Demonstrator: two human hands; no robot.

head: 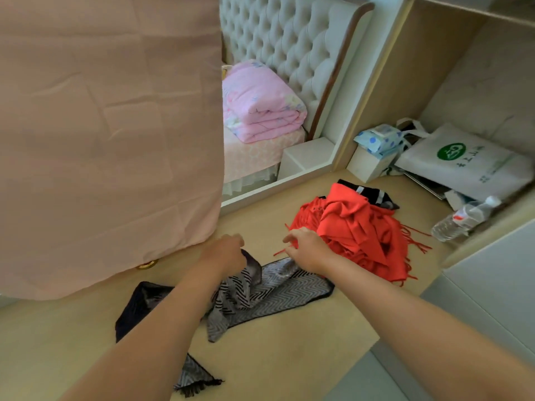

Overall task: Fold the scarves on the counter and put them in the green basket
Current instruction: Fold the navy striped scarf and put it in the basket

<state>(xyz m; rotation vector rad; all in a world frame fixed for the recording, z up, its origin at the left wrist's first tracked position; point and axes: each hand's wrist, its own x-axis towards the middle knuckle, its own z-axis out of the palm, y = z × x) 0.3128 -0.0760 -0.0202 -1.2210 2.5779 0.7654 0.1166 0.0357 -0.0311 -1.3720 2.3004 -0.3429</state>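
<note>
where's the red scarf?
Head view, right of centre: the red scarf lies heaped on the counter, beside the right hand, with the grey zigzag scarf to its left and a water bottle to its right.

This is a bedroom in a home. A tufted headboard backs a bed with a lace-edged skirt, and a folded pink quilt lies on it. Just beside the bed, a built-in beige counter holds household clutter: a white tote bag and a plastic water bottle.
</note>
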